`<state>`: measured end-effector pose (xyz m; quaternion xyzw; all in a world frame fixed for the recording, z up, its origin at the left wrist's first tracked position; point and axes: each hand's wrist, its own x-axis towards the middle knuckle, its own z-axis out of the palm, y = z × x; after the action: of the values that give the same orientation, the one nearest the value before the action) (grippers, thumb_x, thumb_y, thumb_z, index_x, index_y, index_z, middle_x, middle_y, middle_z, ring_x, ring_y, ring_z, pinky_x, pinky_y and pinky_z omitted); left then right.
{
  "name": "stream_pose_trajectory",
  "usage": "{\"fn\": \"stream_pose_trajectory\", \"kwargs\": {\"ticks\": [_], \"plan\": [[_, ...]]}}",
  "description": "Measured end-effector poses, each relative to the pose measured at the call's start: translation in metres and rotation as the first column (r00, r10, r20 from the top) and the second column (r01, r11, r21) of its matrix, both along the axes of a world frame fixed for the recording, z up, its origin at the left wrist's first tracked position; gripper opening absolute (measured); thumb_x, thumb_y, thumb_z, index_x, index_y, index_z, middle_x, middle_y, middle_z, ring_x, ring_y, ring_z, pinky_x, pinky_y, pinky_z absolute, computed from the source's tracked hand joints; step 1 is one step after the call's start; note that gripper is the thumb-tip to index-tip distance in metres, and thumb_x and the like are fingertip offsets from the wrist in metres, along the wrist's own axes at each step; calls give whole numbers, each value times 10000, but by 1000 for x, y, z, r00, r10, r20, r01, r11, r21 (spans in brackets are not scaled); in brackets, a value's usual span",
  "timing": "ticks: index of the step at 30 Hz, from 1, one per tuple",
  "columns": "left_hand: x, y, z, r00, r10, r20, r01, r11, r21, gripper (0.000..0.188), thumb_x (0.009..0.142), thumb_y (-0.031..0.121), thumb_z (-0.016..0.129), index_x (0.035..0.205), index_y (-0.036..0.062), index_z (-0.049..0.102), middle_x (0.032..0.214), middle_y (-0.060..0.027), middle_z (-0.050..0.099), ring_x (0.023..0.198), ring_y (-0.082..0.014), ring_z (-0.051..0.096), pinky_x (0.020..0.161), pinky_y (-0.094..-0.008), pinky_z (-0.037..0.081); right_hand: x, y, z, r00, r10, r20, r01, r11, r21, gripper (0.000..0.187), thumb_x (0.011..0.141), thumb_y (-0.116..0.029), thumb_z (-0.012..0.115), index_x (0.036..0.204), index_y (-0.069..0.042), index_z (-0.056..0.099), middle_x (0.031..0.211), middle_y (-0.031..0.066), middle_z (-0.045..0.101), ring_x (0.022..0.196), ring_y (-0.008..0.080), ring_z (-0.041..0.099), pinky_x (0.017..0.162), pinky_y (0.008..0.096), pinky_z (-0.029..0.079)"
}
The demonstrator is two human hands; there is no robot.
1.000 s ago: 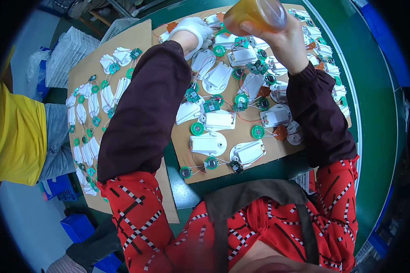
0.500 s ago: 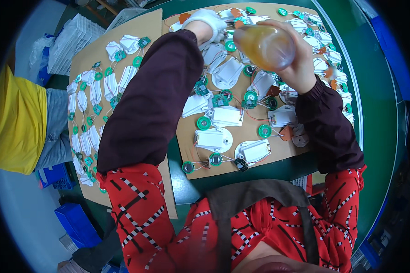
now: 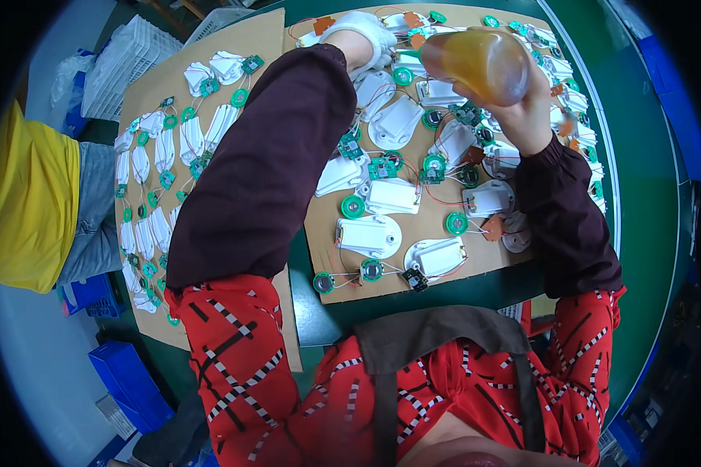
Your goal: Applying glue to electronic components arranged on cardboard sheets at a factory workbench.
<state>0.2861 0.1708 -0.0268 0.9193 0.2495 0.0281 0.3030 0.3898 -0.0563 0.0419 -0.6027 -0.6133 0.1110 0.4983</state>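
Note:
My right hand (image 3: pixel 528 117) grips a translucent squeeze bottle (image 3: pixel 479 66) of amber liquid. The bottle is tilted nearly on its side, its narrow end toward my left hand (image 3: pixel 364 37). That hand wears a white glove and reaches to the far part of a cardboard sheet (image 3: pixel 343 292). Its fingers are curled down near white plastic parts; what they hold, if anything, is hidden. Around both hands lie white plastic housings (image 3: pixel 393 197) wired to green circuit boards (image 3: pixel 382 168) and round green-rimmed pieces (image 3: pixel 353 207), which look like small speakers.
A second cardboard sheet (image 3: pixel 152 327) at the left carries several similar wired housings. Beyond it are white plastic crates (image 3: pixel 128 70). A person in a yellow top (image 3: pixel 31 202) is at the far left. Blue bins (image 3: pixel 132 385) stand below the green table (image 3: pixel 642 233).
The bottle has moved right and slightly farther away, and lies more sideways. My left hand stays by the same far parts. The whole view has shifted slightly.

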Motion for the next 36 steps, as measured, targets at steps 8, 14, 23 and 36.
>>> {"fn": "stream_pose_trajectory", "kwargs": {"ticks": [8, 14, 23, 36], "plan": [[-8, 6, -5, 990, 142, 12, -139, 980, -145, 302, 771, 301, 534, 857, 33, 645, 765, -114, 643, 683, -238, 620, 659, -355, 473, -5, 0, 4, 996, 48, -80, -47, 999, 17, 594, 645, -86, 754, 1151, -6, 452, 1066, 75, 561, 947, 159, 557, 831, 286, 441], [-3, -3, 5, 990, 138, 4, -135, 969, -209, 155, 819, 118, 554, 888, -21, 565, 802, -108, 620, 666, -166, 619, 577, -259, 526, 15, 3, 4, 995, -80, -66, 76, 995, -60, 375, 727, -152, 689, 1035, -1, 537, 932, 53, 603, 855, 142, 567, 767, 264, 438], [-3, 0, 4, 996, 75, -39, -77, 994, -73, 161, 818, 119, 552, 904, -17, 553, 821, -115, 624, 661, -179, 623, 562, -266, 524, 18, 17, 5, 984, -109, -140, 103, 993, -50, 350, 739, -193, 687, 1006, -9, 557, 922, 56, 605, 844, 139, 568, 776, 268, 434], [-9, -18, 40, 957, 177, -230, -186, 982, -18, 174, 694, 182, 569, 676, 20, 629, 605, -91, 598, 510, -205, 549, 482, -347, 406, -4, 8, 6, 986, 164, -23, -162, 983, 82, 587, 629, -86, 759, 1133, -4, 468, 1073, 87, 557, 958, 167, 552, 838, 293, 439]]}}
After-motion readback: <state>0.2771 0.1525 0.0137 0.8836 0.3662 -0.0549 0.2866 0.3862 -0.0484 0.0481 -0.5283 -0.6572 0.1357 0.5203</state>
